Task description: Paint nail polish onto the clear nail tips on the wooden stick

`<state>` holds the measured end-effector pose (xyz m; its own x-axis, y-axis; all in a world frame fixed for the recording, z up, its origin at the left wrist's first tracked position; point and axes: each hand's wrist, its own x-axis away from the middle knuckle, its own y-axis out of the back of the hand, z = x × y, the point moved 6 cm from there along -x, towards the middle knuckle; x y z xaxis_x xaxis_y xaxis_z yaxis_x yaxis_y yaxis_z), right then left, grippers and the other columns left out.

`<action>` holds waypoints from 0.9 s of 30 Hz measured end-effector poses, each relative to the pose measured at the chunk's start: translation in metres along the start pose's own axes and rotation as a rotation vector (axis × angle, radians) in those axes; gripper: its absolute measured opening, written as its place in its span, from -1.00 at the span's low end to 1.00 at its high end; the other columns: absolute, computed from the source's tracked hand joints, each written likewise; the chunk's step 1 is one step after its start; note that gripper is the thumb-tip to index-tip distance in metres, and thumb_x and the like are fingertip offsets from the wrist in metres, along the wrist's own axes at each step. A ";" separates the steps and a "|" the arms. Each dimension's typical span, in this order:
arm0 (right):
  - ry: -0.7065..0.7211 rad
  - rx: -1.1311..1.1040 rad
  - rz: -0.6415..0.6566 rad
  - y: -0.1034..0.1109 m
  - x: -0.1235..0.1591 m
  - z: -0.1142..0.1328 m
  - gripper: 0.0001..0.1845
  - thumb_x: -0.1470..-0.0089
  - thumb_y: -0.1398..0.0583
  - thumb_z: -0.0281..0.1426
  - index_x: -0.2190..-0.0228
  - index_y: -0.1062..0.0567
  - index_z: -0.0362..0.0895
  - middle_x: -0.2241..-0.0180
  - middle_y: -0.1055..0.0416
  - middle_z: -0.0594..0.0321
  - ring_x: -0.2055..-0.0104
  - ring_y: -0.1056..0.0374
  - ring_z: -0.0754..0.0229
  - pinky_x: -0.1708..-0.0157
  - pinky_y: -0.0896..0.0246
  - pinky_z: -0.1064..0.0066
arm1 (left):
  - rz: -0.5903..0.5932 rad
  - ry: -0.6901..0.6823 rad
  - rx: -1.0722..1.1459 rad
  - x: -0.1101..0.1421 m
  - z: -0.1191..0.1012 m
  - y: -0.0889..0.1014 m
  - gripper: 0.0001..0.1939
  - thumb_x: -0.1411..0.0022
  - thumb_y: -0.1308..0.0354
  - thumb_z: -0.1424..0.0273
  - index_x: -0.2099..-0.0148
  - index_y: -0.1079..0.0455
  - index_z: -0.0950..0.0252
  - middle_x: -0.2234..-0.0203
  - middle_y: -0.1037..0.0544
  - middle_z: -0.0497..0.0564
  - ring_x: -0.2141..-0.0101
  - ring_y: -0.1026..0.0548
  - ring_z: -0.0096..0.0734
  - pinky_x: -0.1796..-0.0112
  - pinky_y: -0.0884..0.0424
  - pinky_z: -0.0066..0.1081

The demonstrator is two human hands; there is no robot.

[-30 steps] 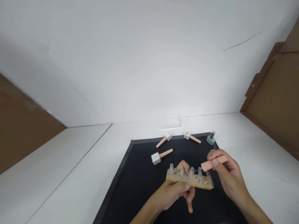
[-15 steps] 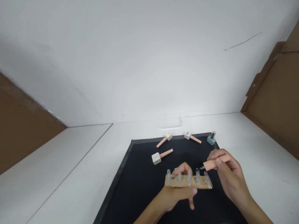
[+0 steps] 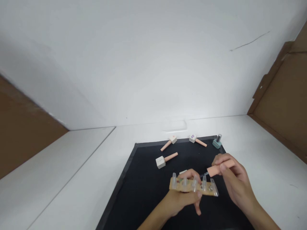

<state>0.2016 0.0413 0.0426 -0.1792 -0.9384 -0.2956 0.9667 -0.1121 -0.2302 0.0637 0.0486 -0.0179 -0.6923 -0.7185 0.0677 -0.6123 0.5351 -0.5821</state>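
Note:
My left hand (image 3: 183, 198) grips a tan strip (image 3: 190, 184) from below and behind, thumb along its near edge. Several clear false nail tips (image 3: 174, 180) stand along the strip. Between the fingers of my right hand (image 3: 236, 179) is a nail polish brush (image 3: 220, 167) with a peach handle. Its bristle end points left, close to the upper ends of the nail tips at the strip's right side; I cannot tell if it touches one. Behind my left fingers a white object (image 3: 183, 172) shows only in part.
On the black mat (image 3: 136, 191) lie white polish bottles with peach caps: one (image 3: 160, 162) at the left, one (image 3: 173, 139) behind it, another (image 3: 192, 138) farther right. A teal bottle (image 3: 217, 143) stands at the back right corner. Cardboard panels (image 3: 283, 92) flank the white table.
The brush in my right hand has shifted slightly left and down. The strip has tilted a little, its right end lower, and more of the white object behind my left fingers shows.

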 end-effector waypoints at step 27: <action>-0.007 0.045 -0.097 0.008 -0.001 -0.002 -0.68 0.01 -0.33 -0.13 0.60 -0.50 -0.08 0.48 -0.41 0.30 0.43 -0.28 0.25 0.47 -0.19 0.49 | -0.015 -0.040 0.028 0.002 -0.002 0.001 -0.53 0.09 -0.44 0.23 0.39 -0.21 0.33 0.63 -0.54 -0.10 0.61 -0.55 -0.54 0.56 -0.47 -0.63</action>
<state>0.2088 0.0421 0.0392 -0.2710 -0.9247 -0.2675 0.9521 -0.2167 -0.2157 0.0612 0.0483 -0.0169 -0.6666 -0.7441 0.0445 -0.6116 0.5118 -0.6033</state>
